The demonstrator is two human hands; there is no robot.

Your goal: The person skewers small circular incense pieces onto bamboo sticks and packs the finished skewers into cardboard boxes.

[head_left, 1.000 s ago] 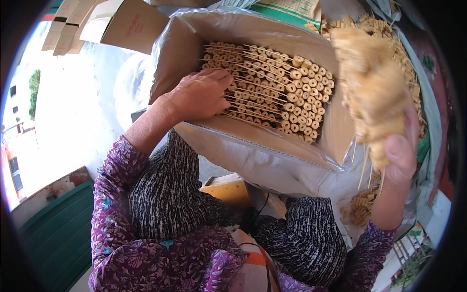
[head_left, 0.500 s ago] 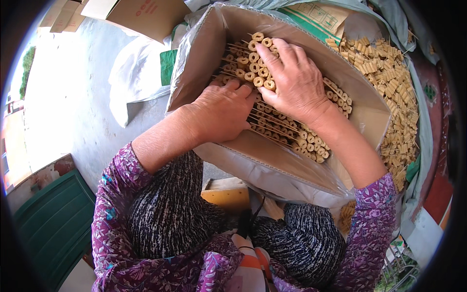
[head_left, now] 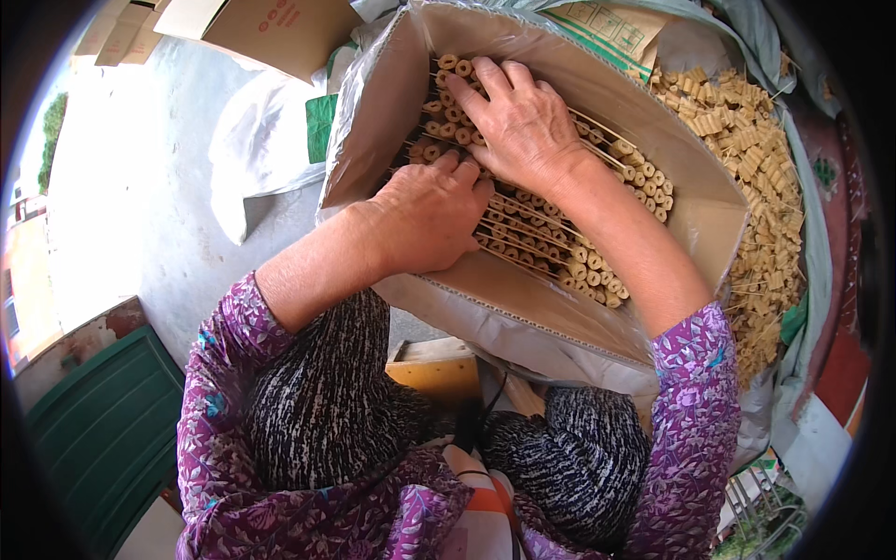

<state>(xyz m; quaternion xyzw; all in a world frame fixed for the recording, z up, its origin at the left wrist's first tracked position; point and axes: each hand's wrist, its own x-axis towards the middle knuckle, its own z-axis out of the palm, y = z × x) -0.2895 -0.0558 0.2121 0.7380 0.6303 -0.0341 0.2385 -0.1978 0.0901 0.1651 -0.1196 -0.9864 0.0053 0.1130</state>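
Note:
Skewered ring-shaped rolls (head_left: 592, 274), tan with hollow middles on thin wooden sticks, lie in rows inside an open cardboard box (head_left: 532, 322). My right hand (head_left: 525, 126) is at the box's far left, its fingers and thumb spread around a bunch of skewered rolls (head_left: 452, 114). Just nearer to me, my left hand (head_left: 429, 210) has its fingers curled at the lower side of that bunch; the fingertips are partly hidden. Further skewered rolls (head_left: 649, 182) show to the right of my right wrist.
Beyond the box's right side, a large heap of similar skewered rolls (head_left: 737, 168) lies on pale sheeting. Another cardboard box (head_left: 280, 37) stands at the back left, near a white plastic bag (head_left: 261, 140). A green chair back (head_left: 103, 420) is at the lower left.
My right hand has shifted left, and the bunch of skewered rolls has moved left with it against the box's left end. My left hand has stayed nearly in place.

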